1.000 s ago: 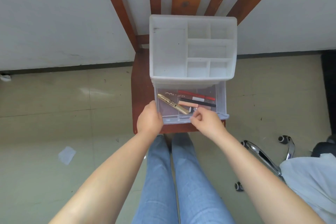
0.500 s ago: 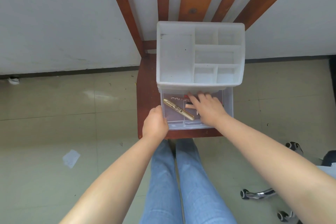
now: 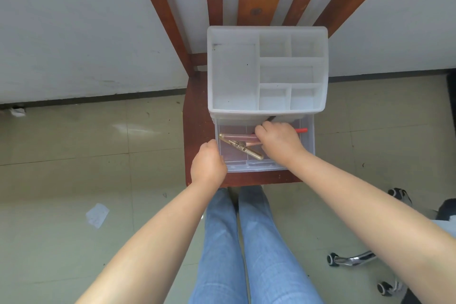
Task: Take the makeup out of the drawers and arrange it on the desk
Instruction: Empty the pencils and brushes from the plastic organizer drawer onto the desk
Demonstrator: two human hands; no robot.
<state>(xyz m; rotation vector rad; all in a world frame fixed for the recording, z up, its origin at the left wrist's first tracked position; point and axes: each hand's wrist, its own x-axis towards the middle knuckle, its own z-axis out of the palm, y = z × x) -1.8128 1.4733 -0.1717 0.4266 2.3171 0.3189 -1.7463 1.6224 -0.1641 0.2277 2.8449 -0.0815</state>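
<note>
Step in hand, as I judge it: gathering the makeup from the pulled-out clear drawer [image 3: 308, 145] of the white plastic organizer [image 3: 267, 71], which stands on a wooden chair seat [image 3: 195, 131].

My right hand [image 3: 280, 142] is inside the drawer, knuckles up, fingers curled down round a bundle of slim items. A red pencil [image 3: 301, 130] sticks out past its right edge, a pinkish tube [image 3: 237, 136] past its left, and a dark tip [image 3: 271, 119] shows above the knuckles. How many pieces the grip holds I cannot tell; the palm hides them.

My left hand [image 3: 208, 164] sits at the drawer's front left corner, fingers curled over the edge, steadying it.

A gold mascara tube [image 3: 240, 149] lies diagonally on the drawer floor, its lower end just beside my right wrist; whether my grip includes it is unclear.

Next move, by my estimate: lift the bundle straight up clear of the drawer wall and the organizer's overhanging top tray, keeping the grip firm so no pencil slides out. The desk is not in view, so nothing has been arranged where I can see.
</note>
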